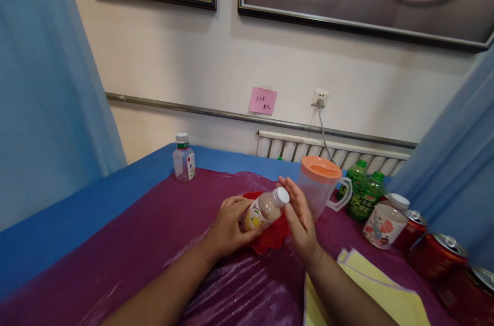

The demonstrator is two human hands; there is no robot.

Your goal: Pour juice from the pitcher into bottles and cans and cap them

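Observation:
My left hand [233,225] is wrapped round a clear plastic bottle [267,209] with a white cap and a yellow-printed label. The bottle leans to the right, its cap toward my right hand [300,218]. That hand is beside the cap with fingers stretched out and thumb apart; whether it touches the cap I cannot tell. Beneath the bottle lies a red wavy-edged mat or dish [270,240], partly covered by my left hand and the bottle. Just behind my right hand stands a translucent pitcher [312,195] with an orange lid.
Another clear bottle [184,159] stands at the back left. Along the right are green bottles [365,197], a white-capped bottle [386,220] and several red cans [438,256]. A yellow cloth [382,285] lies under my right forearm. Purple plastic sheeting [154,243] covers the blue surface.

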